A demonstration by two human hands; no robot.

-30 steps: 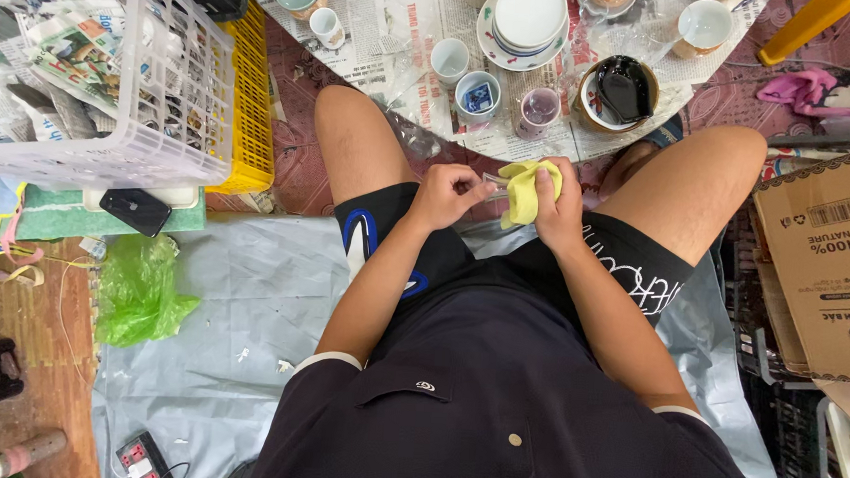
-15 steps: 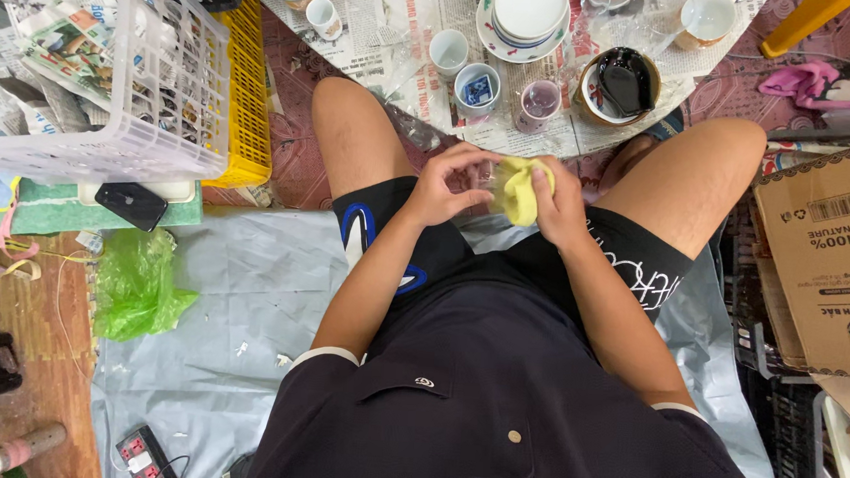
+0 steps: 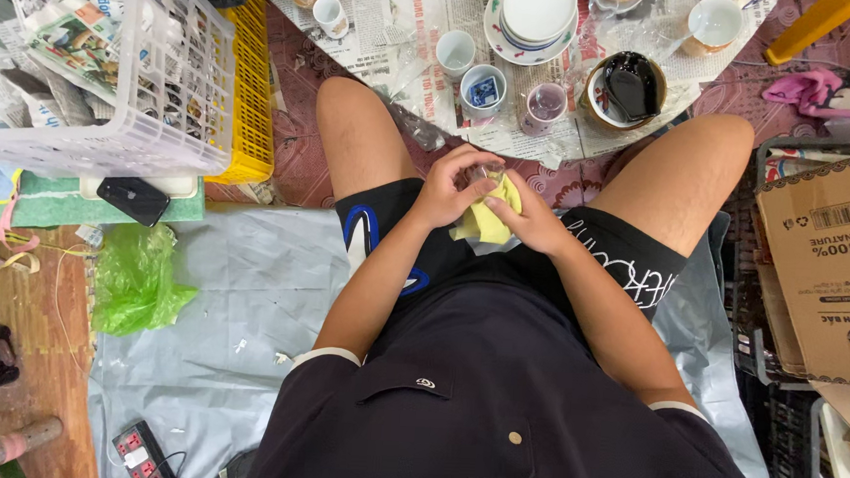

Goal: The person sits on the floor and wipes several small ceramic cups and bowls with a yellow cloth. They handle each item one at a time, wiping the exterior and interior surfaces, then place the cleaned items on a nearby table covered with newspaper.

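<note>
The left hand (image 3: 450, 187) and right hand (image 3: 531, 218) are pressed together over the lap, between the bare knees. The left hand curls round a small clear glass (image 3: 484, 172); it is mostly hidden, so its shape is hard to tell. The right hand presses a yellow cloth (image 3: 487, 220) against the glass from below and the side.

Just beyond the knees lies newspaper (image 3: 407, 25) crowded with cups (image 3: 454, 51), a stack of plates (image 3: 539, 12) and a dark bowl (image 3: 630, 87), leaving little bare paper near its front edge. To the person's left a white basket (image 3: 162, 80) overhangs a yellow crate (image 3: 248, 94). A cardboard box (image 3: 821, 260) stands close by the right thigh. The grey sheet (image 3: 238, 287) to the left of the lap gives the widest open room, edged by a green bag (image 3: 132, 277) and a power strip (image 3: 143, 447).
</note>
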